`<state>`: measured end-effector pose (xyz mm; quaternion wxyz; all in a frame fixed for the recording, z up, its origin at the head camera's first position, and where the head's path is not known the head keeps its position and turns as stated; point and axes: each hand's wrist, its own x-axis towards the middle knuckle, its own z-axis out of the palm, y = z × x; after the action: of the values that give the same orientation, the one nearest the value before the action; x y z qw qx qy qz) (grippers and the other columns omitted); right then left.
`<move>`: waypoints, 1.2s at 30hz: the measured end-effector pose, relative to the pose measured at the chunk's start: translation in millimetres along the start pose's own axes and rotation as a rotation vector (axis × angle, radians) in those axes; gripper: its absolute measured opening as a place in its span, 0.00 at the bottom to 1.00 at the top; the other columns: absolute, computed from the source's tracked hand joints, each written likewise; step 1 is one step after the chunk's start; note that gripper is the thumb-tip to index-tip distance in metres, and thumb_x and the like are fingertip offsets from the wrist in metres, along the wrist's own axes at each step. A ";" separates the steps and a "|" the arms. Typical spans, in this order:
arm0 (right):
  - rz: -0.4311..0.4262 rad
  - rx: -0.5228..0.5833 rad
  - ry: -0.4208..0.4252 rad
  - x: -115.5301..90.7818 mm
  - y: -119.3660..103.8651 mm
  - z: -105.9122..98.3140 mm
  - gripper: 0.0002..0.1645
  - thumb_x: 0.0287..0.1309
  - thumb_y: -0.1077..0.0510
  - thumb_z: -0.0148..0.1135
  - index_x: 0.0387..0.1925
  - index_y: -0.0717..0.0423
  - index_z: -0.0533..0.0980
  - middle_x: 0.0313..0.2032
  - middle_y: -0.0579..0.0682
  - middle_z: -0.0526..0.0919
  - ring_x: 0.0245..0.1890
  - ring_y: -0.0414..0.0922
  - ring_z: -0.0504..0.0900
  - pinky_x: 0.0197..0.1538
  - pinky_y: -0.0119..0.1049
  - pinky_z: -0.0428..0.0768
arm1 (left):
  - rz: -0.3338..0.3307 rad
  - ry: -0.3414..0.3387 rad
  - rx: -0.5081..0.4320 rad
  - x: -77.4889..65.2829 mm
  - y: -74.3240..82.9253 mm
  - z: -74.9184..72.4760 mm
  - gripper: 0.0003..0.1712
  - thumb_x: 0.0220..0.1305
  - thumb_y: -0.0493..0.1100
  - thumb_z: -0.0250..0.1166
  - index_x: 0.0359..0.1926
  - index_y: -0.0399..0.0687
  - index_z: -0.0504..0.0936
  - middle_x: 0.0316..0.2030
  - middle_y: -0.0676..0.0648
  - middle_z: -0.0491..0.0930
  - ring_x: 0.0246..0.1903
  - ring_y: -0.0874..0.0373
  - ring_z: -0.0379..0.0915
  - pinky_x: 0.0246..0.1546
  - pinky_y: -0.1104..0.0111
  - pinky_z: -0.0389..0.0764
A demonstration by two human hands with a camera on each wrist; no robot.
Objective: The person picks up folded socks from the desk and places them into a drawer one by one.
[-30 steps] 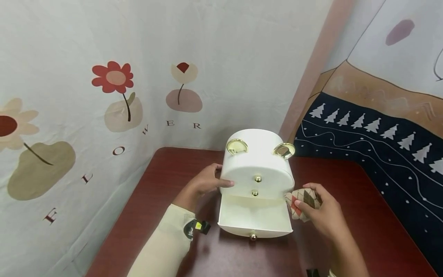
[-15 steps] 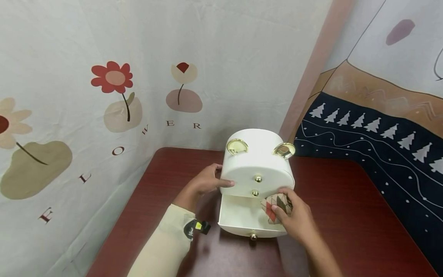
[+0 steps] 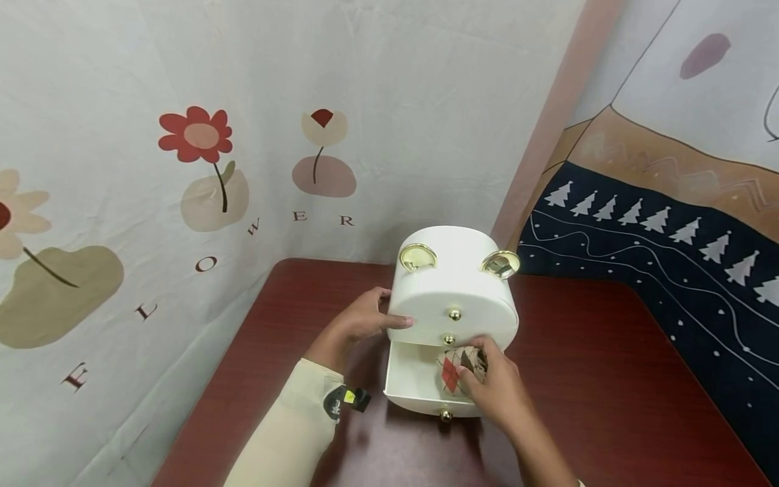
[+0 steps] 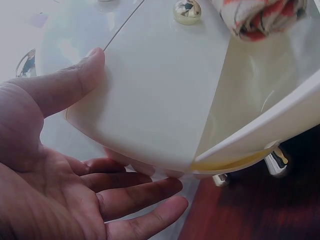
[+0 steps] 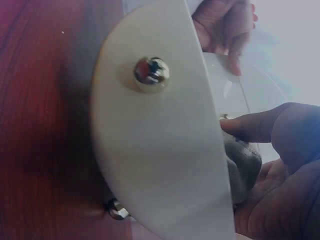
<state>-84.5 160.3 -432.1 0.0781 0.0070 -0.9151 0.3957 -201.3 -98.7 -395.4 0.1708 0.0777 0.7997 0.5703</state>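
Observation:
A white bear-eared drawer box (image 3: 453, 281) with gold knobs stands on the table, its bottom drawer (image 3: 414, 368) pulled out. Against the box's left side rests my left hand (image 3: 363, 318); the thumb lies on the front face and the loosely extended fingers run along the side, as the left wrist view shows. Inside the drawer's space, toward its right, my right hand (image 3: 498, 380) pinches a rolled argyle sock (image 3: 451, 372) in beige, red and dark brown. The left wrist view catches the rolled end of the sock (image 4: 267, 17). In the right wrist view the drawer front (image 5: 165, 130) partly hides it.
Two gold ring-shaped ears (image 3: 500, 264) stick up from the box top. The dark red table (image 3: 599, 352) extends to both sides. A printed curtain (image 3: 426, 122) hangs behind it, and a navy tree-patterned cloth (image 3: 645, 270) hangs at the right.
My right hand has carried the sock leftward from beside the box to over and into the open drawer. My left hand and the box have stayed in place.

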 end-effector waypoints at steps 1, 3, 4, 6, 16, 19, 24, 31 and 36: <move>0.013 -0.005 -0.002 0.0 -1.8 1.0 0.23 0.63 0.62 0.76 0.58 0.51 0.79 0.53 0.59 0.90 0.55 0.57 0.87 0.57 0.57 0.84 | 0.000 -0.001 0.003 -0.1 0.1 -0.1 0.47 0.62 0.38 0.81 0.75 0.26 0.66 0.64 0.27 0.79 0.60 0.39 0.82 0.62 0.48 0.87; 0.020 -0.014 0.005 1.0 -2.7 4.2 0.24 0.62 0.61 0.78 0.58 0.54 0.80 0.55 0.61 0.89 0.58 0.59 0.87 0.60 0.61 0.83 | 0.000 0.000 0.010 -0.5 0.4 -0.3 0.48 0.62 0.39 0.81 0.75 0.26 0.66 0.64 0.27 0.79 0.61 0.38 0.82 0.62 0.47 0.87; 0.023 -0.015 0.011 1.3 -2.8 5.8 0.25 0.61 0.61 0.79 0.58 0.56 0.80 0.56 0.62 0.89 0.60 0.61 0.86 0.61 0.62 0.83 | 0.000 0.000 0.012 -0.6 0.3 -0.3 0.48 0.62 0.39 0.81 0.75 0.26 0.66 0.64 0.26 0.79 0.61 0.38 0.82 0.62 0.47 0.87; 0.031 -0.013 0.023 1.8 -2.9 9.0 0.25 0.60 0.61 0.80 0.57 0.57 0.81 0.56 0.64 0.88 0.61 0.63 0.85 0.63 0.65 0.81 | -0.002 0.002 0.014 -0.9 0.5 -0.5 0.48 0.62 0.39 0.81 0.75 0.26 0.66 0.64 0.26 0.79 0.61 0.38 0.82 0.62 0.46 0.86; 0.097 -0.044 -0.007 2.7 -7.8 20.3 0.31 0.58 0.57 0.81 0.59 0.69 0.81 0.56 0.73 0.87 0.60 0.71 0.85 0.63 0.69 0.81 | -0.009 0.007 0.028 -0.9 -0.7 -0.4 0.48 0.62 0.41 0.81 0.75 0.26 0.67 0.64 0.27 0.79 0.61 0.38 0.82 0.64 0.43 0.85; 0.082 -0.077 -0.031 5.0 -6.9 23.2 0.27 0.58 0.57 0.81 0.52 0.70 0.82 0.49 0.69 0.88 0.53 0.66 0.87 0.57 0.64 0.84 | -0.009 0.007 0.029 -1.5 -1.1 -0.6 0.48 0.62 0.41 0.81 0.75 0.27 0.67 0.64 0.27 0.79 0.60 0.38 0.82 0.64 0.41 0.84; 0.077 -0.109 -0.065 7.8 -4.9 25.7 0.21 0.59 0.57 0.82 0.44 0.67 0.80 0.41 0.61 0.86 0.44 0.58 0.85 0.48 0.58 0.84 | -0.011 0.011 0.033 -1.7 -1.2 -0.5 0.48 0.62 0.41 0.81 0.75 0.27 0.67 0.64 0.27 0.79 0.60 0.38 0.82 0.63 0.39 0.84; 0.090 -0.134 -0.097 10.2 -7.4 27.6 0.18 0.59 0.57 0.79 0.39 0.66 0.80 0.38 0.59 0.85 0.39 0.54 0.83 0.45 0.56 0.83 | -0.016 0.011 0.041 -1.7 -0.4 -1.1 0.48 0.63 0.42 0.81 0.75 0.28 0.67 0.64 0.27 0.79 0.61 0.38 0.81 0.64 0.38 0.83; 0.135 -0.191 -0.129 10.6 -9.1 30.0 0.16 0.61 0.54 0.78 0.34 0.62 0.80 0.34 0.58 0.86 0.35 0.53 0.82 0.41 0.54 0.82 | -0.012 0.010 0.032 -1.6 -0.2 -0.9 0.47 0.62 0.41 0.81 0.74 0.28 0.67 0.64 0.27 0.79 0.61 0.39 0.81 0.64 0.38 0.83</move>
<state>-98.5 132.8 -444.2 -0.0077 -0.0367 -0.9501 0.3097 -200.2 -100.1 -395.1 0.1689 0.0731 0.8101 0.5567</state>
